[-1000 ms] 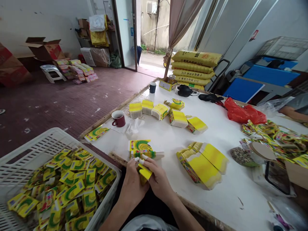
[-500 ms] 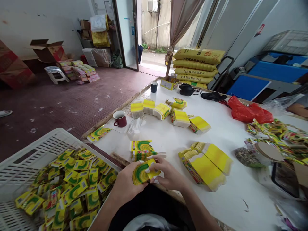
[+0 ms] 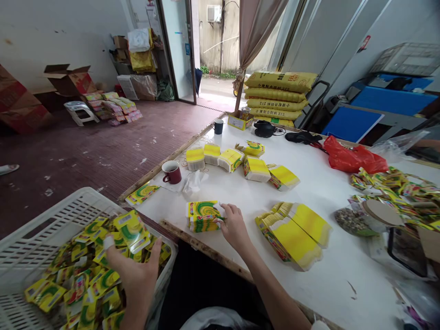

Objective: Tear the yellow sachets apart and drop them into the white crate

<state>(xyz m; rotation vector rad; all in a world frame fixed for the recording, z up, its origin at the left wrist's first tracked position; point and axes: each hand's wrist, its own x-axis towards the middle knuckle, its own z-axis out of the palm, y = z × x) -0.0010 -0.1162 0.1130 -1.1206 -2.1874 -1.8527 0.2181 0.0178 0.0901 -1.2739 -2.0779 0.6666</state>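
My left hand (image 3: 132, 270) is over the white plastic crate (image 3: 51, 215) at the lower left, fingers spread, with a yellow-green packet (image 3: 132, 230) just off its fingertips above the heap of packets (image 3: 85, 275). My right hand (image 3: 233, 224) rests on the white table (image 3: 319, 192), its fingertips pinching the edge of a small stack of flat yellow-green packets (image 3: 202, 215) near the table's front edge. To the right of that hand lies a fanned bundle of yellow bags (image 3: 292, 233).
A red mug (image 3: 172, 172) and crumpled tissue stand at the table's left edge. Several yellow bundles (image 3: 237, 162) lie mid-table. A red plastic bag (image 3: 350, 158), loose packets (image 3: 395, 192) and a bowl are at the right. Stacked yellow sacks (image 3: 278, 98) stand behind.
Both hands held one packet together at the table edge. My left hand has swung left over the crate and let the packet go. My right hand has reached forward to the packet stack.
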